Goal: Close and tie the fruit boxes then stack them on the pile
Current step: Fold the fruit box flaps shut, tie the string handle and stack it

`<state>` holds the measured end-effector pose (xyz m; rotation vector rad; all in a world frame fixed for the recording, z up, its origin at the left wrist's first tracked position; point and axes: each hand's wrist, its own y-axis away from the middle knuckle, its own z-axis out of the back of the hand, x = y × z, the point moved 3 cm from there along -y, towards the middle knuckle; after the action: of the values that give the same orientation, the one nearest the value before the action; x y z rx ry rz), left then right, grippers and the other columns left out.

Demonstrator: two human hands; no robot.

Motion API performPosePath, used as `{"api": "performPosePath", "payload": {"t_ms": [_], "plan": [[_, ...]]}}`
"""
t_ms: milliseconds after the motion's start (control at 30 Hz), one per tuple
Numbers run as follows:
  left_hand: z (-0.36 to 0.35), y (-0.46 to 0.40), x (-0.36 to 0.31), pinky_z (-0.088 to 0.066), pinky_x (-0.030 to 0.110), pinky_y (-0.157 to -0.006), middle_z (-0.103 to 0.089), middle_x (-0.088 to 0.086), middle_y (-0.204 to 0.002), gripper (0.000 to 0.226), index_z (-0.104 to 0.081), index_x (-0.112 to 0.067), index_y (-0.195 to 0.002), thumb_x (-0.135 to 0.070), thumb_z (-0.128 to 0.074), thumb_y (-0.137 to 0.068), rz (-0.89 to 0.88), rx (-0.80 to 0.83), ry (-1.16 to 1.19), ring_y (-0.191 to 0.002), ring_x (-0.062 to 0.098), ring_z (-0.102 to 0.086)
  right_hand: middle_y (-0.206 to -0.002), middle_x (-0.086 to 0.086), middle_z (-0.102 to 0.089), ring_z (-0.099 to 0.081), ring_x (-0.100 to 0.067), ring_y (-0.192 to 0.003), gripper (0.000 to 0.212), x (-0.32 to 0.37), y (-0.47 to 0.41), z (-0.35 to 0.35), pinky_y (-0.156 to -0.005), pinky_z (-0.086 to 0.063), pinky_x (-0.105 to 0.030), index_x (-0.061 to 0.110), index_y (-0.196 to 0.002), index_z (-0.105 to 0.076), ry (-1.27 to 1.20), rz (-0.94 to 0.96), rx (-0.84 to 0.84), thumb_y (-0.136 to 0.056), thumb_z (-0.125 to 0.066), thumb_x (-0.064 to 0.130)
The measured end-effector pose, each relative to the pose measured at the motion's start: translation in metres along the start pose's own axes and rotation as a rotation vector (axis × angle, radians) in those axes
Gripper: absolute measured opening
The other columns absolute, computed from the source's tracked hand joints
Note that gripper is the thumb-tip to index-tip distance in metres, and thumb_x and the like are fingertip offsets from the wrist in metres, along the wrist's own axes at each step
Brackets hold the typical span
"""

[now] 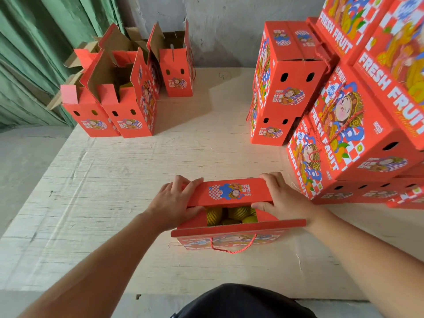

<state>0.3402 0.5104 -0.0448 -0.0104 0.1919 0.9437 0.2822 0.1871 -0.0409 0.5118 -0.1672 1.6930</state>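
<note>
— What room do I have around the work?

— I see a pale wooden table (128, 171) with a broad bare stretch in the middle. Its left edge runs diagonally down to grey floor, and its near edge lies just in front of my dark clothing. At the far left stand the open boxes (119, 97), flaps up, against a green curtain (34, 53). On the right the pile (358, 125) of closed boxes rises in stacked layers and runs out of view; its nearest corner sits just beside my right hand.

— And the box I'm working on?

— The fruit box (231, 216) stands near the table's front edge, centred between my forearms. Its far top flap (231, 191) is folded down almost flat; the near flap stands partly open, so yellow fruit (231, 215) shows through the gap. A red rope handle (232, 245) hangs on the side facing me.

— The fingers?

— My left hand (174, 203) grips the flap's left end, fingers curled over the top and far edge, thumb tucked beneath. My right hand (282, 198) grips the right end the same way, thumb pressed along the flap's near edge.
</note>
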Motion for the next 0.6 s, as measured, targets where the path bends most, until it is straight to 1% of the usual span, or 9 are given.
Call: {"api": "performPosePath", "payload": {"t_ms": [100,167,233,267,333,400,467,533,600], "plan": [[-0.007,-0.005,0.003,-0.038,0.049,-0.116,-0.035,0.006,-0.142,0.094,-0.007,-0.042,-0.162,-0.090,-0.032,-0.086,0.064,0.130,0.067,-0.132,0.029,-0.047,-0.140,-0.005,-0.021,-0.054,-0.022,-0.114,0.097,-0.004,-0.005,-0.005,-0.094,-0.052,-0.034,0.022,-0.156,-0.012,0.026,-0.059,0.104,-0.086,-0.057,0.072],[-0.006,-0.009,0.004,-0.035,0.052,-0.118,-0.033,0.005,-0.146,0.092,-0.005,-0.047,-0.161,-0.095,-0.022,-0.084,0.103,0.162,0.122,-0.136,0.030,-0.043,-0.134,0.003,-0.017,-0.051,-0.020,-0.114,0.098,-0.007,-0.007,-0.005,-0.093,-0.047,-0.031,0.035,-0.154,-0.003,0.036,-0.105,0.162,-0.084,-0.054,0.081],[-0.004,-0.013,0.003,-0.033,0.053,-0.119,-0.032,0.005,-0.149,0.088,-0.007,-0.048,-0.160,-0.094,-0.016,-0.085,0.137,0.156,0.139,-0.140,0.032,-0.041,-0.136,0.009,-0.014,-0.040,-0.016,-0.120,0.097,-0.007,-0.010,-0.004,-0.100,-0.039,-0.033,0.046,-0.153,0.000,-0.030,-0.177,0.217,-0.080,-0.046,0.090],[-0.004,-0.013,0.001,-0.033,0.054,-0.119,-0.031,0.005,-0.151,0.088,-0.008,-0.049,-0.159,-0.094,-0.018,-0.085,0.167,0.156,0.154,-0.141,0.032,-0.040,-0.138,0.011,-0.013,-0.034,-0.014,-0.123,0.093,-0.006,-0.010,-0.004,-0.104,-0.035,-0.035,0.050,-0.152,0.000,-0.099,-0.210,0.224,-0.081,-0.042,0.091],[-0.007,-0.008,-0.002,-0.032,0.055,-0.118,-0.029,0.006,-0.152,0.093,-0.010,-0.050,-0.159,-0.094,-0.031,-0.081,0.268,0.151,0.276,-0.142,0.035,-0.038,-0.141,0.007,-0.016,-0.033,-0.014,-0.129,0.078,-0.003,-0.005,-0.007,-0.109,-0.029,-0.032,0.048,-0.156,-0.008,-0.232,-0.227,0.155,-0.092,-0.044,0.076],[-0.011,0.000,-0.006,-0.034,0.057,-0.116,-0.029,0.009,-0.152,0.099,-0.013,-0.048,-0.159,-0.093,-0.046,-0.076,0.373,0.099,0.440,-0.141,0.037,-0.038,-0.138,-0.001,-0.028,-0.032,-0.014,-0.139,0.065,0.000,0.005,-0.011,-0.110,-0.024,-0.023,0.035,-0.160,-0.021,-0.351,-0.183,-0.033,-0.104,-0.051,0.047],[-0.013,0.007,-0.011,-0.038,0.058,-0.115,-0.030,0.007,-0.152,0.100,-0.017,-0.045,-0.159,-0.087,-0.054,-0.076,0.386,0.024,0.550,-0.141,0.036,-0.039,-0.139,-0.006,-0.037,-0.031,-0.014,-0.142,0.060,0.001,0.017,-0.018,-0.114,-0.024,-0.023,0.027,-0.161,-0.025,-0.491,-0.186,-0.129,-0.107,-0.051,0.029],[-0.016,0.016,-0.012,-0.042,0.057,-0.114,-0.031,0.005,-0.155,0.100,-0.017,-0.040,-0.161,-0.074,-0.065,-0.080,0.390,-0.044,0.753,-0.141,0.030,-0.040,-0.145,-0.019,-0.044,-0.037,-0.022,-0.142,0.059,0.001,0.029,-0.017,-0.109,-0.032,-0.023,0.023,-0.162,-0.023,-0.581,-0.196,-0.125,-0.109,-0.047,0.019],[-0.023,0.026,-0.013,-0.049,0.048,-0.109,-0.031,0.000,-0.161,0.105,-0.006,-0.036,-0.164,-0.050,-0.076,-0.088,0.421,-0.077,1.140,-0.140,0.020,-0.048,-0.147,-0.024,-0.048,-0.043,-0.026,-0.141,0.053,0.002,0.046,-0.009,-0.114,-0.033,-0.024,0.019,-0.156,-0.034,-0.548,-0.130,-0.217,-0.107,-0.046,0.002]]}}
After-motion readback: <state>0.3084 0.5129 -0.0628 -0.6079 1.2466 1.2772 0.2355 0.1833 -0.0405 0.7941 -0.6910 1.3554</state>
